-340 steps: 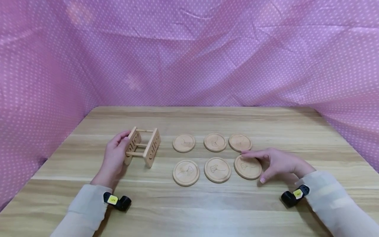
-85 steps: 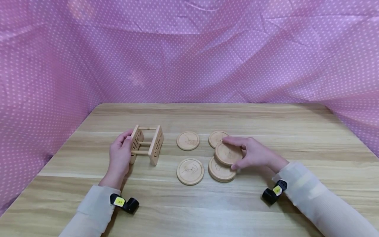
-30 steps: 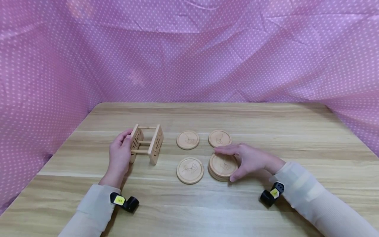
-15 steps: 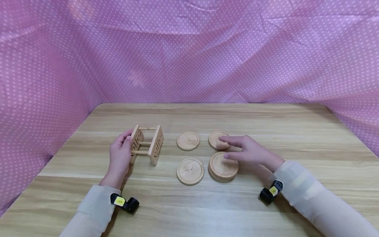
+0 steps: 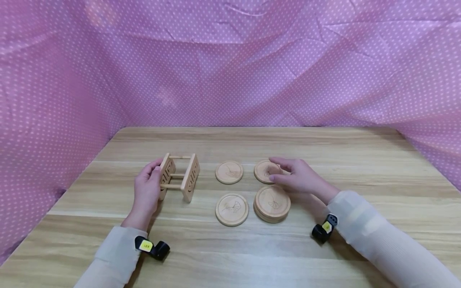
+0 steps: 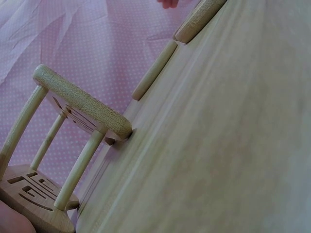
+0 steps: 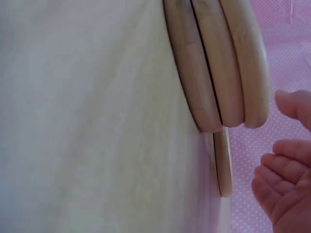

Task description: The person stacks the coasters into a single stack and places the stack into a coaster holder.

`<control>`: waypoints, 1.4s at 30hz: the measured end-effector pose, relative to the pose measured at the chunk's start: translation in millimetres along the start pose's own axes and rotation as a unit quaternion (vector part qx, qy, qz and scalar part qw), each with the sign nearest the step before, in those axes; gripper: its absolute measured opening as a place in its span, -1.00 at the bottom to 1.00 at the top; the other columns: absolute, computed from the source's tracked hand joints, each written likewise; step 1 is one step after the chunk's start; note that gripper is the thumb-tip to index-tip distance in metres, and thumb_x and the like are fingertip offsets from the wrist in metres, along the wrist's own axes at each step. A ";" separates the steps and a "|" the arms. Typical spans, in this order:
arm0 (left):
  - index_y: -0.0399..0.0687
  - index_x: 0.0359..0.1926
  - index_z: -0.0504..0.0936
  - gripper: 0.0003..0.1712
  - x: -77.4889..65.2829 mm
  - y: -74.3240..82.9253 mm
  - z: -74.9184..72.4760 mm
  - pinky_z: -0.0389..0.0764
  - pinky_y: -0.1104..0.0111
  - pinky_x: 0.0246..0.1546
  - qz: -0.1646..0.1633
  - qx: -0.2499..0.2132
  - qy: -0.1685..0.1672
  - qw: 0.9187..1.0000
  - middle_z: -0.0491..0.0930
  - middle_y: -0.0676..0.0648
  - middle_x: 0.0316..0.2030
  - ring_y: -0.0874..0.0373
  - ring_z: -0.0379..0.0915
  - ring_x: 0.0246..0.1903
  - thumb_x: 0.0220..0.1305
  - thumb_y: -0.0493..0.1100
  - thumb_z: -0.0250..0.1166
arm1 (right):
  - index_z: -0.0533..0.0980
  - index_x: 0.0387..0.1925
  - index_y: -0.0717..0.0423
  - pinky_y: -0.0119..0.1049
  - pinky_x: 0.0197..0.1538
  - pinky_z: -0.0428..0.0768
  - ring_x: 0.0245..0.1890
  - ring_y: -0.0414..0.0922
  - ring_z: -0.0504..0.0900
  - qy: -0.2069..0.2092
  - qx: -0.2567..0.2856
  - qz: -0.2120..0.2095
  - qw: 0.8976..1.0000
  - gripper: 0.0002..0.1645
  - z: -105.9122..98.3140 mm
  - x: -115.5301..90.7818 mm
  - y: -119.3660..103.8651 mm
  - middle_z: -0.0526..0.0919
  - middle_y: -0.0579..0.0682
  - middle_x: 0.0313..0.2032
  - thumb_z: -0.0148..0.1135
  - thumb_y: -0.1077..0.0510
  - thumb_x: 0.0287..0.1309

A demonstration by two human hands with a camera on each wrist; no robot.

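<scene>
Gripping the rack (image 5: 190, 183) by its left side, my left hand (image 5: 147, 191) is well to the left of the stack of coasters (image 5: 271, 203), which sits three high on the table (image 5: 216, 256). The rack stands upright. My right hand (image 5: 301, 174) is just beyond the stack, thumb and forefinger spread apart over the far coaster (image 5: 263, 171); from my feed I can't quite tell whether a fingertip touches it. I also see the front coaster (image 5: 232, 209) just left of the stack, the back coaster (image 5: 229, 172) beyond and left of it, and pink dotted cloth (image 5: 230, 76) well behind it
</scene>
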State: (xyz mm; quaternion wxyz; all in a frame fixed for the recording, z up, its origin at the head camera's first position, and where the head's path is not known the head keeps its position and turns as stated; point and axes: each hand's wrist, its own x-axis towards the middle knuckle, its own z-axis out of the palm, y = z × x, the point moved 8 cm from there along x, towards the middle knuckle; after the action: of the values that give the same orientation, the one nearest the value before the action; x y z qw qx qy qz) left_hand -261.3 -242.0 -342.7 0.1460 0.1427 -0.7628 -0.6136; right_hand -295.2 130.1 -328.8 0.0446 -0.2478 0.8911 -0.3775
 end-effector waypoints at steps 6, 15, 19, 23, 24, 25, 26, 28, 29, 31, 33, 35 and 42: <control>-0.11 0.22 0.40 -0.57 0.1 0.4 -0.5 0.28 0.19 0.26 0.005 0.007 0.002 1.000 0.35 -0.12 0.24 0.06 0.24 0.21 0.43 -0.10 -0.11 | 0.24 0.29 0.20 0.05 0.27 0.27 0.22 0.22 0.30 -0.017 -0.011 0.045 0.999 -0.21 3.9 8.1 10.9 0.29 0.21 0.27 0.25 -0.06 0.11; -0.14 0.21 0.41 -0.58 1.0 0.8 -0.8 0.30 0.20 0.25 0.014 0.009 0.007 1.000 0.38 -0.14 0.22 0.05 0.27 0.19 0.43 -0.12 -0.10 | 0.14 0.34 0.24 0.02 0.34 0.15 0.30 0.13 0.20 -0.032 -0.016 0.068 0.997 -0.04 10.8 16.8 18.3 0.26 0.18 0.30 0.33 -0.09 0.01; -0.14 0.21 0.40 -0.58 0.2 0.1 -0.3 0.30 0.20 0.25 0.012 0.006 0.004 1.000 0.37 -0.14 0.22 0.05 0.26 0.19 0.43 -0.12 -0.11 | 0.13 0.33 0.27 0.00 0.36 0.09 0.34 0.10 0.13 -0.042 -0.011 0.076 0.996 -0.02 13.5 19.3 21.5 0.22 0.20 0.32 0.35 -0.06 -0.01; -0.13 0.22 0.40 -0.58 -0.5 -0.1 -0.1 0.28 0.20 0.26 0.008 0.006 0.001 1.000 0.36 -0.13 0.23 0.06 0.25 0.20 0.43 -0.11 -0.11 | 0.13 0.34 0.23 0.00 0.37 0.08 0.35 0.09 0.11 -0.047 -0.012 0.091 0.995 0.01 14.9 20.6 26.1 0.19 0.19 0.33 0.37 -0.07 -0.04; -0.12 0.22 0.39 -0.57 -0.6 -0.1 -0.1 0.28 0.19 0.27 0.006 0.006 -0.001 1.000 0.35 -0.12 0.24 0.05 0.24 0.21 0.43 -0.10 -0.11 | 0.12 0.35 0.23 0.00 0.37 0.08 0.35 0.10 0.11 -0.048 -0.014 0.091 0.995 0.02 15.1 21.1 26.6 0.19 0.19 0.33 0.38 -0.07 -0.05; -0.11 0.23 0.39 -0.57 -0.6 -0.1 0.0 0.27 0.18 0.27 0.005 0.007 -0.002 1.000 0.34 -0.12 0.25 0.05 0.23 0.22 0.44 -0.09 -0.12 | 0.12 0.35 0.23 0.00 0.37 0.08 0.35 0.10 0.11 -0.049 -0.018 0.091 0.995 0.03 15.4 21.3 26.7 0.18 0.20 0.33 0.38 -0.08 -0.05; -0.10 0.23 0.39 -0.57 -0.6 0.0 -0.1 0.26 0.17 0.27 0.005 0.009 -0.003 1.000 0.33 -0.12 0.25 0.05 0.22 0.23 0.44 -0.09 -0.12 | 0.12 0.35 0.23 0.00 0.37 0.09 0.35 0.10 0.11 -0.049 -0.022 0.090 0.995 0.04 15.7 21.7 26.3 0.18 0.20 0.33 0.39 -0.08 -0.06; -0.09 0.23 0.38 -0.56 -0.6 0.3 0.0 0.25 0.15 0.28 0.003 0.009 -0.006 1.000 0.31 -0.11 0.27 0.04 0.21 0.24 0.44 -0.08 -0.12 | 0.11 0.35 0.24 -0.02 0.37 0.09 0.35 0.10 0.11 -0.050 -0.029 0.087 0.994 0.06 16.4 22.3 25.3 0.18 0.20 0.33 0.40 -0.08 -0.08; -0.08 0.24 0.38 -0.56 -0.5 0.5 0.0 0.25 0.15 0.28 0.003 0.010 -0.007 1.000 0.31 -0.11 0.27 0.03 0.20 0.24 0.44 -0.07 -0.13 | 0.10 0.35 0.25 -0.02 0.37 0.10 0.34 0.10 0.11 -0.051 -0.032 0.084 0.995 0.07 16.8 22.6 24.7 0.18 0.20 0.33 0.41 -0.08 -0.09; -0.09 0.23 0.38 -0.56 -0.3 0.6 0.1 0.24 0.14 0.28 0.003 0.009 -0.007 1.000 0.30 -0.11 0.27 0.03 0.20 0.24 0.44 -0.08 -0.13 | 0.10 0.35 0.27 -0.02 0.37 0.11 0.34 0.11 0.12 -0.051 -0.038 0.078 0.995 0.07 17.4 23.0 23.0 0.18 0.22 0.33 0.42 -0.06 -0.09; -0.09 0.24 0.38 -0.56 -0.4 0.9 0.1 0.24 0.14 0.28 0.002 0.008 -0.007 1.000 0.30 -0.11 0.28 0.03 0.20 0.24 0.44 -0.08 -0.13 | 0.11 0.33 0.30 -0.03 0.36 0.12 0.33 0.12 0.14 -0.047 -0.049 0.067 0.995 0.07 17.4 24.1 21.1 0.19 0.24 0.32 0.43 -0.04 -0.11; -0.09 0.24 0.37 -0.56 -0.4 0.9 0.1 0.24 0.14 0.28 0.001 0.009 -0.007 1.000 0.29 -0.11 0.28 0.02 0.19 0.25 0.44 -0.08 -0.13 | 0.13 0.32 0.33 -0.02 0.35 0.14 0.31 0.14 0.17 -0.044 -0.062 0.057 0.995 0.06 17.4 25.3 20.1 0.22 0.26 0.30 0.44 -0.03 -0.12; -0.09 0.24 0.37 -0.56 -0.4 0.9 0.8 0.25 0.13 0.28 0.000 0.009 -0.008 1.000 0.29 -0.12 0.28 0.00 0.20 0.24 0.44 -0.09 -0.13 | 0.23 0.29 0.26 -0.02 0.31 0.24 0.25 0.13 0.29 -0.037 -0.089 0.051 0.994 0.01 16.7 27.3 21.5 0.33 0.26 0.24 0.45 -0.06 -0.16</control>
State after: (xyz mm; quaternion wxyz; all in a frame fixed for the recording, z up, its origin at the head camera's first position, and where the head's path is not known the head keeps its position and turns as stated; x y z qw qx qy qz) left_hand -261.3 -240.9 -341.9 0.1386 0.1386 -0.7692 -0.6082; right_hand -323.3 119.0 -352.7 0.0744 -0.2187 0.9303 -0.2850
